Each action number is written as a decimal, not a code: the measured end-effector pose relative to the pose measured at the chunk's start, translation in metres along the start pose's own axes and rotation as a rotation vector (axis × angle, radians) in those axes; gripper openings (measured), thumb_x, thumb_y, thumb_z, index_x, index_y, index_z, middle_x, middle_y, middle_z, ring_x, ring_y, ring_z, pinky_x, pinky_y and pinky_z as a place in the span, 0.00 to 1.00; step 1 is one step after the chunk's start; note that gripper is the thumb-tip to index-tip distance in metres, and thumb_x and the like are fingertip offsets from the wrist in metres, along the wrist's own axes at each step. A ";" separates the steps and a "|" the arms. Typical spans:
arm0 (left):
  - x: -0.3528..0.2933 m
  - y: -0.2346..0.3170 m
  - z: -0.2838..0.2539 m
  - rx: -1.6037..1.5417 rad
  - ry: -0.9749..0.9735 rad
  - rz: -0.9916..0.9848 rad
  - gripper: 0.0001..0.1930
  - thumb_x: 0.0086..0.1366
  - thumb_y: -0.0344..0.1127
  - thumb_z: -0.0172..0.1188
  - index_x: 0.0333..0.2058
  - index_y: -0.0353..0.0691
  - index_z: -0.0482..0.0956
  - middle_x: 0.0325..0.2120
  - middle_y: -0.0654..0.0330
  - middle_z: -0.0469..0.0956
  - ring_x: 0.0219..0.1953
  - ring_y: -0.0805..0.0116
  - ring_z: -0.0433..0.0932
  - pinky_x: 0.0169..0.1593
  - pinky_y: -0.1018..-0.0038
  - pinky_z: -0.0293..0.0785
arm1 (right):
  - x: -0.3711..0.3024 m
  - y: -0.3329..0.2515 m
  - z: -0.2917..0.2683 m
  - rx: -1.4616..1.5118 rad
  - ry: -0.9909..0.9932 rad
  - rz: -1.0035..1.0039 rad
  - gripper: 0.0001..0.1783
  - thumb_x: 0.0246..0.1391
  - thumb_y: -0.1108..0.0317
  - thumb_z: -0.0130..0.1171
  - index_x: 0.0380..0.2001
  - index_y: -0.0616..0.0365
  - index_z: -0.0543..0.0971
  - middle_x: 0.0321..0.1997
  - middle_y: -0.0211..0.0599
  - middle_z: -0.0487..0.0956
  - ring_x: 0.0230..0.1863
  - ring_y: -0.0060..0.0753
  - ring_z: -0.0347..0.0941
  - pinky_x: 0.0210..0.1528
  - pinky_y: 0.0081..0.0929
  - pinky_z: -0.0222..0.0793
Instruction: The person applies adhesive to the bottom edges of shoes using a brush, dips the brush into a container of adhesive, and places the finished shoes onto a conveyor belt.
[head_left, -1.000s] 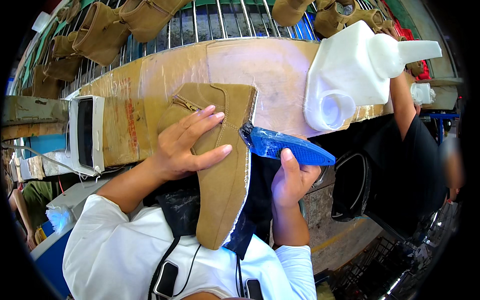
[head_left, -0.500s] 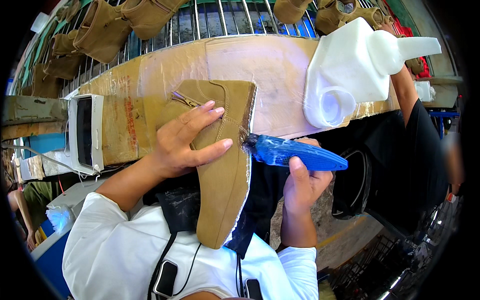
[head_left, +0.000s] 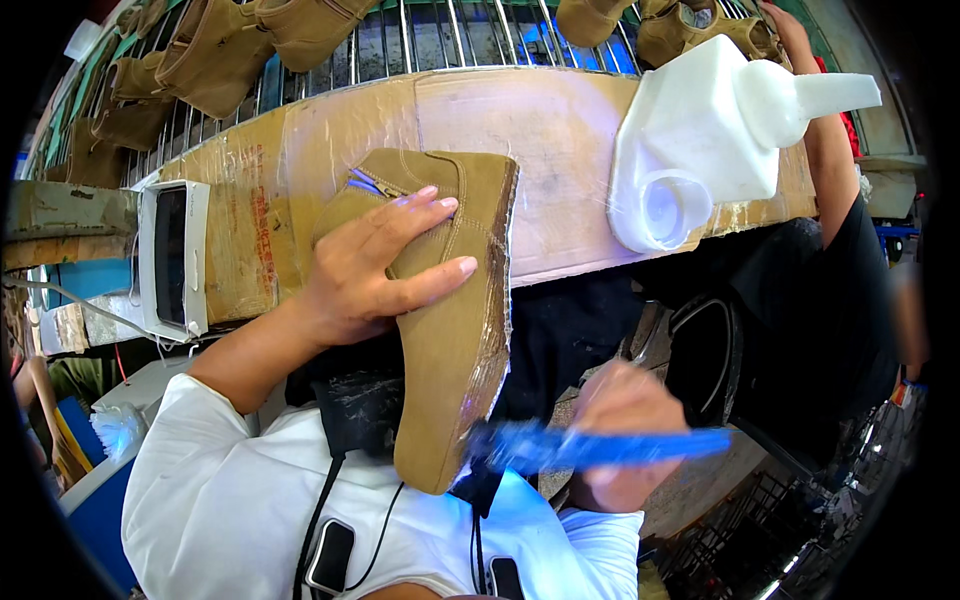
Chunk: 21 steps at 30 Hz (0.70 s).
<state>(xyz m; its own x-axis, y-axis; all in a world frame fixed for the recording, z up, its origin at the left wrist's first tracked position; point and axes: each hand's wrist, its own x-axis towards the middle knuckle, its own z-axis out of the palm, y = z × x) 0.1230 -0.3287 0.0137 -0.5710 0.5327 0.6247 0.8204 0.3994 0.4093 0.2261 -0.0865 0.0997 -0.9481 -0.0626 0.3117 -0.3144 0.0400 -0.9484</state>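
Observation:
A tan suede boot without an outsole lies on its side, shaft over the board and toe toward me. My left hand holds it by the ankle, thumb and fingers spread across the leather beside a partly open zipper. A shiny wet band runs along the boot's lower right edge. Closed around the blue handle of a brush, my right hand is blurred by motion. The brush's dark bristles meet the edge near the toe.
A white plastic jug with a spout stands on the cardboard-covered board at right. At left is a white-framed device. Several tan boots rest on a metal rack behind. Another person's arm reaches in at right.
The brush has moved down along the boot's edge from the middle to the toe, and that edge now looks wet. The boot and left hand have shifted slightly right.

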 end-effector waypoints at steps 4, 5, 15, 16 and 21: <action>0.006 0.003 -0.003 0.046 -0.035 -0.015 0.26 0.46 0.34 0.66 0.48 0.58 0.78 0.50 0.50 0.74 0.49 0.50 0.77 0.46 0.66 0.78 | 0.015 0.016 0.004 -0.104 0.275 -0.006 0.14 0.45 0.63 0.65 0.29 0.65 0.79 0.29 0.42 0.77 0.29 0.31 0.70 0.32 0.29 0.64; 0.008 0.004 -0.003 0.040 -0.038 -0.011 0.26 0.46 0.34 0.66 0.48 0.59 0.78 0.50 0.51 0.74 0.49 0.51 0.77 0.46 0.66 0.78 | 0.013 0.013 0.003 -0.093 0.231 -0.021 0.14 0.45 0.63 0.66 0.29 0.64 0.79 0.28 0.42 0.77 0.28 0.32 0.71 0.32 0.30 0.64; 0.024 0.008 -0.012 0.028 -0.122 -0.093 0.35 0.42 0.27 0.67 0.53 0.60 0.74 0.50 0.54 0.74 0.49 0.53 0.77 0.45 0.64 0.76 | -0.001 -0.017 -0.002 0.094 0.018 -0.164 0.14 0.41 0.67 0.70 0.28 0.66 0.80 0.17 0.41 0.76 0.17 0.31 0.72 0.20 0.22 0.65; 0.026 0.008 -0.013 0.033 -0.126 -0.096 0.36 0.41 0.27 0.67 0.53 0.60 0.74 0.50 0.55 0.74 0.49 0.54 0.77 0.45 0.64 0.76 | -0.005 -0.018 0.000 0.133 0.042 -0.149 0.14 0.42 0.67 0.70 0.28 0.66 0.80 0.16 0.41 0.76 0.17 0.31 0.72 0.20 0.21 0.66; 0.033 0.012 -0.011 0.042 -0.082 -0.151 0.35 0.42 0.27 0.67 0.53 0.58 0.73 0.49 0.54 0.75 0.46 0.55 0.78 0.41 0.64 0.75 | -0.016 0.017 0.038 -0.168 0.451 -0.434 0.14 0.46 0.70 0.63 0.35 0.51 0.69 0.35 0.37 0.66 0.30 0.32 0.68 0.27 0.27 0.67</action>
<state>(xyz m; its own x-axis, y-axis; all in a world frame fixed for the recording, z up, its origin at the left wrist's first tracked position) 0.1147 -0.3144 0.0463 -0.6900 0.5225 0.5008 0.7237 0.5096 0.4654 0.2376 -0.1227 0.0764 -0.6486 0.3154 0.6927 -0.6416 0.2630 -0.7205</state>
